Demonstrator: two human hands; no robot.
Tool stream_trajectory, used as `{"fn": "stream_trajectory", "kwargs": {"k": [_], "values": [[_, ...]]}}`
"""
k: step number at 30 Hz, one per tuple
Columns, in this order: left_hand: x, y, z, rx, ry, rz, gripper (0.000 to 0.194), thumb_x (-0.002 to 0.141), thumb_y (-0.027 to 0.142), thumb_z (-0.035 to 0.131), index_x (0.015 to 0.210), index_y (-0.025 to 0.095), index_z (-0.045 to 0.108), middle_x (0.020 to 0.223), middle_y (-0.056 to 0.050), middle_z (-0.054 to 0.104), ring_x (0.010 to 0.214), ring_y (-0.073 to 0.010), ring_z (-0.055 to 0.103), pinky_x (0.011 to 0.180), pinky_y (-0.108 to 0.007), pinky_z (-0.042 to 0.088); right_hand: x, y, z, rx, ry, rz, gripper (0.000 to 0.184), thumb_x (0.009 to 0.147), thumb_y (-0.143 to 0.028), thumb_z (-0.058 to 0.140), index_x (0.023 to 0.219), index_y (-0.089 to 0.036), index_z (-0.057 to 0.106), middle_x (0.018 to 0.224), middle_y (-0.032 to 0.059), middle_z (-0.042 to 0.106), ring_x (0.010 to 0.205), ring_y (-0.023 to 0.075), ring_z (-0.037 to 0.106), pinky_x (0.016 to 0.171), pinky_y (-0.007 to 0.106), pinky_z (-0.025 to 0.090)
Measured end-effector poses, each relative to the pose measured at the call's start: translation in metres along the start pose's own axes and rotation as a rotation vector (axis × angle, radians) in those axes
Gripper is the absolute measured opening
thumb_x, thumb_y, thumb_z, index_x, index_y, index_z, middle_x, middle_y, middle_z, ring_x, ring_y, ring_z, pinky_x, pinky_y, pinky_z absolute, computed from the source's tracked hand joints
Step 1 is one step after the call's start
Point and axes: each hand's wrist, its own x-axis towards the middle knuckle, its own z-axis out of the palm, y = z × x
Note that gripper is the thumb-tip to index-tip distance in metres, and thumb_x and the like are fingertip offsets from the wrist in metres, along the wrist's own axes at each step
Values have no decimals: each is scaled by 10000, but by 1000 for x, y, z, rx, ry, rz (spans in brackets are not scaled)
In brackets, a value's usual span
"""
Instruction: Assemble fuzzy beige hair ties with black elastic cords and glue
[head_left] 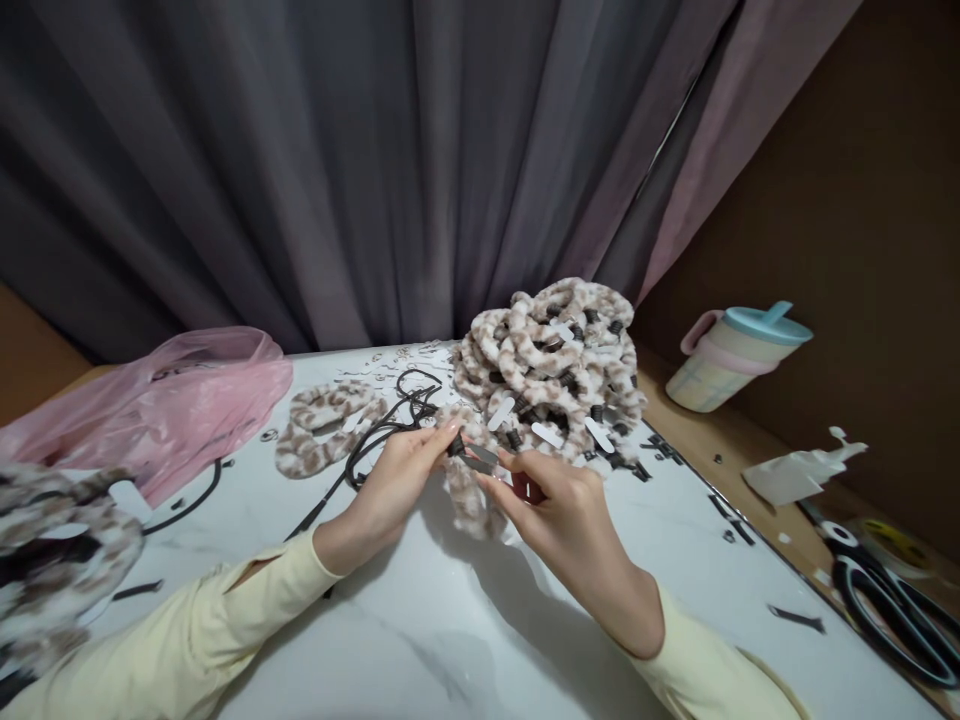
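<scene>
Fingers of the left hand (394, 490) pinch a fluffy brown-and-white piece (471, 500) at its dark band (455, 446) in the head view, while those of the right hand (574, 505) grip a grey flat item (482, 458) whose tip reaches that band; its exact kind is unclear. The fluffy piece hangs between both hands over the front of the white desk (420, 640). Just behind is a heap of similar rings (525, 350) with dark bands and white tags (600, 435). Left of the hands lie tangled black cord (375, 432) and a loose fluffy ring (298, 452), then a pink plastic bag (217, 400) and another fluffy pile (112, 560), cut off by the picture's edge. Short black strips (796, 618) are scattered on the right. Beyond the desk's right edge, a lidded cup (724, 365), a white bottle (787, 477), black-handled scissors (892, 615) and a yellow tape roll (896, 548) rest on a brown surface (686, 430). Dark curtains (360, 170) hang behind the desk.
</scene>
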Motion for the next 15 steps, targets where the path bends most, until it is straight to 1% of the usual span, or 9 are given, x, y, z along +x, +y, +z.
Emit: {"fn": "stream_trajectory", "kwargs": {"k": [3,5,10,12,15], "values": [[-2,-5,3,-38,31,0,353,767,461,611,785,122,709,731,-45,687,694,-168,577,703,-250,421,-2,-2,4,3,16,12,306,881,-322,507,614,-182,453,478,-46,443,394,81,375,419,205,267],[-3,-9,4,-47,76,3,346,746,460,631,743,122,708,705,-38,680,687,-166,568,694,-247,415,-4,-4,6,6,12,22,301,894,-323,484,630,-181,469,481,-42,450,395,87,380,418,209,271],[-2,-19,5,-17,158,38,352,734,460,642,658,117,676,659,-20,650,649,-146,524,647,-243,388,-8,-5,13,15,-41,86,282,903,-329,461,674,-172,510,513,-25,490,416,101,424,432,215,294],[-1,-19,4,-23,158,23,362,741,461,636,643,113,660,642,-17,639,639,-140,516,630,-239,380,-9,-4,16,14,-55,113,277,897,-331,471,674,-171,509,521,-21,501,432,106,451,447,215,307],[3,-16,2,-60,104,-32,355,735,455,648,670,106,656,654,-29,646,651,-144,534,635,-237,392,-8,-2,16,-11,-58,135,287,893,-342,472,662,-173,493,521,-16,513,444,110,473,453,213,312]]}}
